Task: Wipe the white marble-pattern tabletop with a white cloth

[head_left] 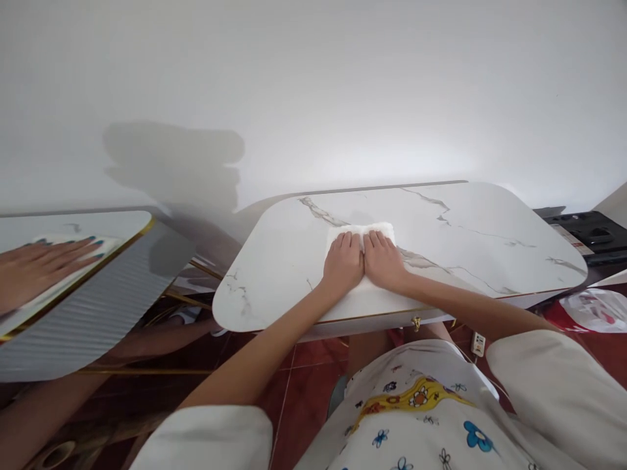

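My left hand (345,258) and my right hand (383,259) lie side by side, palms down, on a folded white cloth (389,230). Their thumb sides touch in the middle, and the fingers rest on the cloth, pointing away from me. Most of the cloth's near part is hidden under my palms. It lies on a white marble-patterned tabletop (274,261) with rounded corners, a little left of the tabletop's right half.
At left, another person's hand (49,264) rests flat on a white cloth (112,244) on a second table with gold trim (142,232). A black appliance (595,232) stands at right. Below it are a red container with clear plastic (595,310) and a power strip (478,344).
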Available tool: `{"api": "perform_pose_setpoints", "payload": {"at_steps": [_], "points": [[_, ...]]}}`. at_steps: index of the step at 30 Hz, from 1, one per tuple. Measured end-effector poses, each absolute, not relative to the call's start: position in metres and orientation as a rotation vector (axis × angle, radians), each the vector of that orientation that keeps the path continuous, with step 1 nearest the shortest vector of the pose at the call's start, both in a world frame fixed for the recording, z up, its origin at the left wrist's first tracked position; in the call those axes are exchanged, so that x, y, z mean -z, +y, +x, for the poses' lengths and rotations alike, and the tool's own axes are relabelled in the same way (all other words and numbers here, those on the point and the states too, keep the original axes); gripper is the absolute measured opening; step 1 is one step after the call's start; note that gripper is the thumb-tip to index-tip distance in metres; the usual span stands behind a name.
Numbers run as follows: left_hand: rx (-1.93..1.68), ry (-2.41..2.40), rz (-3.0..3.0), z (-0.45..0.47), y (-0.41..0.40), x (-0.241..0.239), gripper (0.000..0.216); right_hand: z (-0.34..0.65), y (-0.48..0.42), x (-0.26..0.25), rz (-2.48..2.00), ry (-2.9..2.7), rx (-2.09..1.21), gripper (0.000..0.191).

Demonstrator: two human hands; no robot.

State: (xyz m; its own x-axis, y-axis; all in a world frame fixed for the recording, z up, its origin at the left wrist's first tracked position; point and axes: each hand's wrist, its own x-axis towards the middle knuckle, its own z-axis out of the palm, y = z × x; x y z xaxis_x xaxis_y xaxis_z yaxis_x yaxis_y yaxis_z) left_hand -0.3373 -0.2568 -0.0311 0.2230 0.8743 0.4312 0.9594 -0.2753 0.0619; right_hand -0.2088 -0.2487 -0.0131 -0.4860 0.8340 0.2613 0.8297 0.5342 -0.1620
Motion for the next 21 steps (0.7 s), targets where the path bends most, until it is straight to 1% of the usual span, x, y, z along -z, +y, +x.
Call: {"api": "perform_pose_setpoints", "payload": {"at_steps": [4, 10, 16, 21], "points": [[0.529, -1.823, -2.183, -0.333, -0.303, 0.032, 0.045, -0.205, -0.288, 0.013, -1.326, -2.461, -0.034, 0.049], [0.547, -1.882, -2.107, -0.316, -0.343, 0.033, 0.046, -0.192, -0.321, 0.023, -1.261, -2.411, -0.051, 0.049], [0.586, -1.868, -2.091, -0.272, -0.344, 0.032, 0.045, -0.153, -0.32, 0.034, -1.252, -2.315, -0.013, 0.047], [0.67, -1.807, -2.119, -0.253, -0.331, 0.035, 0.042, -0.128, -0.31, 0.032, -1.257, -2.366, 0.03, 0.048]]}}
